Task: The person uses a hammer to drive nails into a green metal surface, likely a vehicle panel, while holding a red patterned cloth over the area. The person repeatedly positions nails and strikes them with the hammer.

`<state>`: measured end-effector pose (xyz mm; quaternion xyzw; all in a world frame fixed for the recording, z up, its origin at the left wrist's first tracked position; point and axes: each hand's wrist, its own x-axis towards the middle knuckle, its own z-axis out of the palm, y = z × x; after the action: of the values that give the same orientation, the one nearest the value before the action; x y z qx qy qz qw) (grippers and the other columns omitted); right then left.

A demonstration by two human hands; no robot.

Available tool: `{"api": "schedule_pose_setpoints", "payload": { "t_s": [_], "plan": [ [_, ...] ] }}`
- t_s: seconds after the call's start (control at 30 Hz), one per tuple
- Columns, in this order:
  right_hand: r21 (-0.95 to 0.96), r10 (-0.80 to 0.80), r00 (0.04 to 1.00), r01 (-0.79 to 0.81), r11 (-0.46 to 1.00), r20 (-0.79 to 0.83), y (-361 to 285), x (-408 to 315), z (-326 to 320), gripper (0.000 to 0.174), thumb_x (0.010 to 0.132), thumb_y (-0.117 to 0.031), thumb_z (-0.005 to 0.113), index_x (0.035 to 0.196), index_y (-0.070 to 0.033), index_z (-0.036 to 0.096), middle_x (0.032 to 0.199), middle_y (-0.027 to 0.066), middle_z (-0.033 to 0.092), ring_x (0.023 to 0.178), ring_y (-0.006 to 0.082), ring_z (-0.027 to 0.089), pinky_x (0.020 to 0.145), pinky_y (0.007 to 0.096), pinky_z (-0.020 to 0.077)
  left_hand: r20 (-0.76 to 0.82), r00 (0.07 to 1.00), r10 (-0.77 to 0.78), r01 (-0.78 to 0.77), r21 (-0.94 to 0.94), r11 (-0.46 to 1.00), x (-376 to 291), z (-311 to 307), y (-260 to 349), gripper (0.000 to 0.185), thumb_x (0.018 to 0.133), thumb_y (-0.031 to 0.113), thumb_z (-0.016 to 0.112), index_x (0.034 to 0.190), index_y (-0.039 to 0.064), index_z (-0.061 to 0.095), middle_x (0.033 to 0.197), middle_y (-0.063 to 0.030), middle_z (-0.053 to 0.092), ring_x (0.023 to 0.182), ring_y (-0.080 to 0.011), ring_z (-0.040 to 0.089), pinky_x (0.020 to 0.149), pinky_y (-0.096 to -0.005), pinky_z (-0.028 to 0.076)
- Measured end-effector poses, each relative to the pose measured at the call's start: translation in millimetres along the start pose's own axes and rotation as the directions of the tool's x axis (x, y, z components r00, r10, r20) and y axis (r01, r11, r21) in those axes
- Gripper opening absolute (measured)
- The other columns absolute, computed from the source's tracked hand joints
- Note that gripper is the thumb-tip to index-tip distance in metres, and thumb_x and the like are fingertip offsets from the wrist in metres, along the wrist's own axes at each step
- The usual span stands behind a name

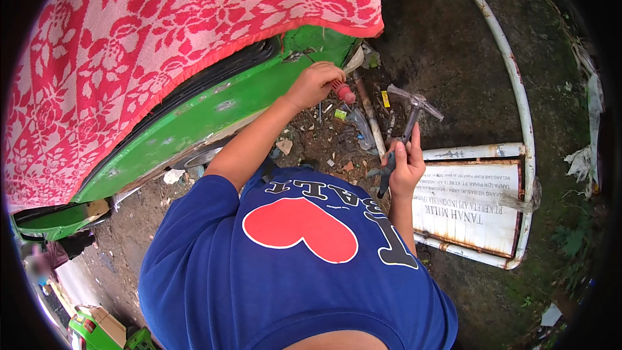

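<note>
My left hand (pixel 317 85) grips a tool with a red handle (pixel 344 93), probably a screwdriver. Its thin shaft runs from my fingers toward a damaged, dented spot (pixel 299 54) on the green vehicle body panel (pixel 228 99); whether the tip touches it I cannot tell. On the right, my right hand (pixel 407 167) holds a metal hammer (pixel 415 101) by its dark handle, head up and index finger stretched along the shaft. The hammer is apart from the red handle.
A red and pink floral blanket (pixel 194 34) drapes over the vehicle. A rod (pixel 370 119), plastic scraps and stones litter the soil. Right of me lies a white metal sign (pixel 466 204) bearing writing, in a pipe frame (pixel 517 82). A person (pixel 53 257) and another green vehicle (pixel 87 325) appear far left.
</note>
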<state>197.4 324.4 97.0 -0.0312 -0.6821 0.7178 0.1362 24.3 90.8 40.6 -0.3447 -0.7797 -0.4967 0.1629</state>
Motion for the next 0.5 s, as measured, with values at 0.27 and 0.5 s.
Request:
{"api": "schedule_pose_setpoints", "payload": {
  "t_s": [0.27,0.5],
  "plan": [
    [-0.027,0.007,1.000,-0.007,1.000,-0.006,2.8,-2.7,-6.9,0.054,0.098,-0.006,0.058,0.149,-0.003,0.040,0.083,0.0016,0.059,0.060,0.0067,0.054,0.053,0.0218,0.0484,-0.001,1.000,-0.008,0.008,0.022,1.000,-4.2,0.8,-0.1,0.021,0.072,-0.009,0.068,0.082,0.003,0.054,0.093,-0.0062,0.069,0.088,-0.0289,0.065,0.102,-0.0456,0.047],
    [-0.027,0.014,1.000,-0.013,1.000,0.013,1.9,-0.3,-8.8,0.054,0.098,-0.006,0.058,0.149,-0.004,0.040,0.084,0.0022,0.059,0.061,0.0068,0.054,0.053,0.0221,0.0489,-0.002,1.000,0.011,-0.011,-0.004,1.000,-10.3,-0.7,-5.7,0.021,0.073,-0.008,0.069,0.081,0.003,0.053,0.095,-0.0064,0.070,0.091,-0.0281,0.066,0.105,-0.0480,0.045]
  ]
}}
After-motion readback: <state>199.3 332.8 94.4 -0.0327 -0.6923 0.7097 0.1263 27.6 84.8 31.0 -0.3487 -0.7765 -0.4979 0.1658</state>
